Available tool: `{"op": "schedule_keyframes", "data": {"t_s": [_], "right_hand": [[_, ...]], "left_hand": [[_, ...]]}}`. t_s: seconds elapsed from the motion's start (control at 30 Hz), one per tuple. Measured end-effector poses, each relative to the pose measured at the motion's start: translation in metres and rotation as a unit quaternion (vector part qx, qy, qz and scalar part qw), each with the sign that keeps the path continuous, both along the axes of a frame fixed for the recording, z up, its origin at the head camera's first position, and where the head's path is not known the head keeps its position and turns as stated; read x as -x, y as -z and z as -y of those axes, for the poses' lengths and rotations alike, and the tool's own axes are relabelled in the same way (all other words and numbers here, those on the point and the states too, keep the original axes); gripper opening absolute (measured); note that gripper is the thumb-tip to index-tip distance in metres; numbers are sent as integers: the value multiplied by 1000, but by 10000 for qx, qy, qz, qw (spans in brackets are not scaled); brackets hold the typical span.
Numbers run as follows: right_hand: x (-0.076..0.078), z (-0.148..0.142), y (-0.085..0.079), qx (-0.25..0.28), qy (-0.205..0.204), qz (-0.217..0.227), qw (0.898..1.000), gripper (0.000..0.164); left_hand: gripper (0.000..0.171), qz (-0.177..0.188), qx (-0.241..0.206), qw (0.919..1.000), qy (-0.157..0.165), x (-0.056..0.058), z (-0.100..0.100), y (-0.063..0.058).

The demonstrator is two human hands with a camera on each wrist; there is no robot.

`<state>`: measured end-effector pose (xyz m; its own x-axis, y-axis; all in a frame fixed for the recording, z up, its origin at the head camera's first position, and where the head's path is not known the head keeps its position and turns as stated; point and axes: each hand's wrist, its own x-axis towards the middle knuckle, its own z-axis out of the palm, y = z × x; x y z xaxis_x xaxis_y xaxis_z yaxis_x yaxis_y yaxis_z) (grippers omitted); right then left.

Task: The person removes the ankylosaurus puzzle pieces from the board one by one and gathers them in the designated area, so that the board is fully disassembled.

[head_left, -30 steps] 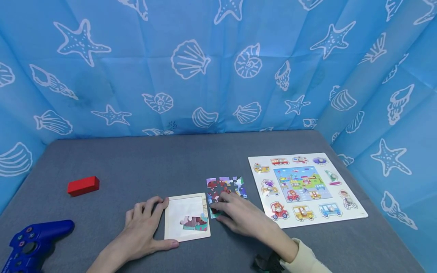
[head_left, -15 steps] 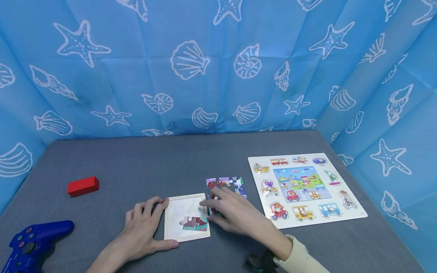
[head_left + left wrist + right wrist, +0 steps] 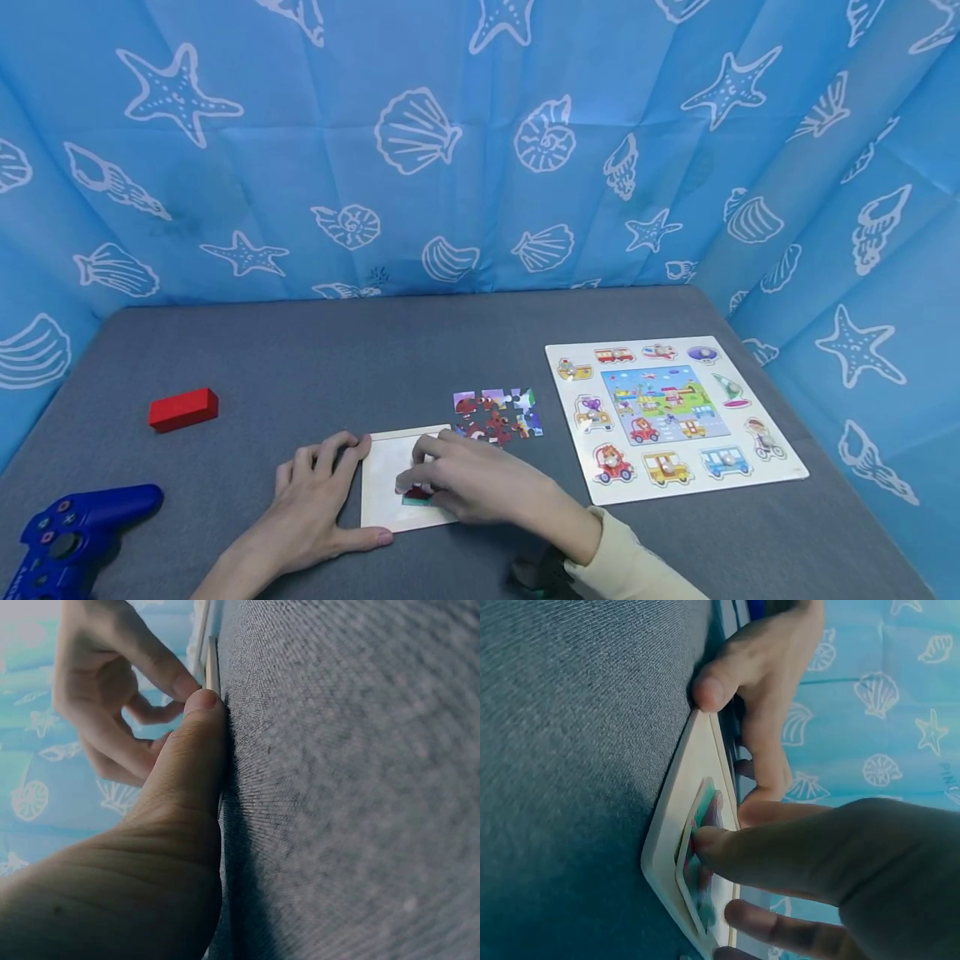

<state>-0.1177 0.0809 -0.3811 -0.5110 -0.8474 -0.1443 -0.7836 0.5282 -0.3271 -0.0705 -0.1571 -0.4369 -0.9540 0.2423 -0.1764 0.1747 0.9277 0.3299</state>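
Note:
A small wooden puzzle tray (image 3: pixel 384 467) lies flat before me. My left hand (image 3: pixel 318 500) holds it by the left side, fingers near its upper left corner and thumb along the near edge. Inside the tray's lower right part are several jigsaw pieces (image 3: pixel 417 501), mostly covered by my right hand (image 3: pixel 491 479). That hand's fingers are bent over them, and in the right wrist view its thumb (image 3: pixel 712 844) touches the pieces. Whether one is held apart from the others is hidden. Loose jigsaw pieces (image 3: pixel 495 410) lie just right of the tray.
A white peg puzzle board (image 3: pixel 562 408) with vehicle pictures lies to the right. At left are a red block (image 3: pixel 183 409) and a blue game controller (image 3: pixel 67 537). A blue shell-print curtain (image 3: pixel 480 192) hangs behind the grey tabletop (image 3: pixel 300 358).
My right hand has moved left from the loose pieces to over the tray, uncovering more of the loose pieces and covering those inside. My left hand has stayed put.

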Motion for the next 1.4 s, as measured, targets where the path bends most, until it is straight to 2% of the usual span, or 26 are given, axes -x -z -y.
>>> {"op": "schedule_keyframes", "data": {"t_s": [0.17, 0.47, 0.7, 1.0, 1.23, 1.4], "right_hand": [[1, 4, 1, -228, -51, 192, 9995, 34], [-4, 12, 3, -860, -377, -409, 9947, 51], [-7, 15, 5, -1100, -365, -479, 9921, 62], [-5, 14, 6, -666, -108, 17, 9977, 56], [-6, 11, 4, -332, -11, -14, 9994, 53], [-9, 9, 2, -47, 216, -66, 9997, 39]], "left_hand": [[123, 31, 13, 10000, 3, 0, 0, 0], [122, 36, -31, 10000, 25, 1, 1, 1], [120, -84, -116, 9999, 61, -2, 3, 1], [120, -109, -157, 9998, 57, -2, 2, 1], [120, -166, -105, 9998, 26, -2, 2, 1], [120, -176, -119, 9998, 44, -3, 2, 1]]}}
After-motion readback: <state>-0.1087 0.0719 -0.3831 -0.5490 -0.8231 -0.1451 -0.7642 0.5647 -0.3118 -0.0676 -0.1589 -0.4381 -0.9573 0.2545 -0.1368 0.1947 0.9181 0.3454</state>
